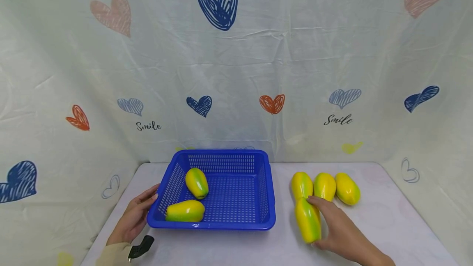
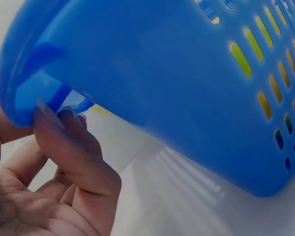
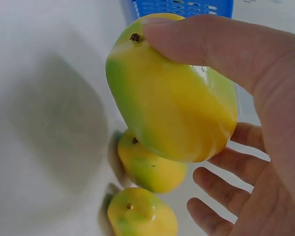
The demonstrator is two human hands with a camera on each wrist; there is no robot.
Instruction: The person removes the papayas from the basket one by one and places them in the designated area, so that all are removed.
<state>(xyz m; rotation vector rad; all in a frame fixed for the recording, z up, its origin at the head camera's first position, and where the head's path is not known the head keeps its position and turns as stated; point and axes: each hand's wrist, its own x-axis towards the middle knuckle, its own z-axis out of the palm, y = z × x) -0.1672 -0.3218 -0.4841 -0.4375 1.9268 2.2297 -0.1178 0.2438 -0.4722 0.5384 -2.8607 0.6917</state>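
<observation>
You're holding a yellow-green fruit [image 1: 308, 221] right of the blue basket [image 1: 236, 225].
Your right hand [image 1: 341, 229] is pinching it end to end, likely against slipping; your left hand [image 1: 137, 213] is gripping the rim with curled fingers, probably steadying it.

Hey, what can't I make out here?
Left wrist view: the fruits inside, mostly hidden by the basket.
Right wrist view: the lowest fruit, cut off by the bottom edge.
Head view: the leftmost loose fruit, partly hidden by the held fruit.
</observation>
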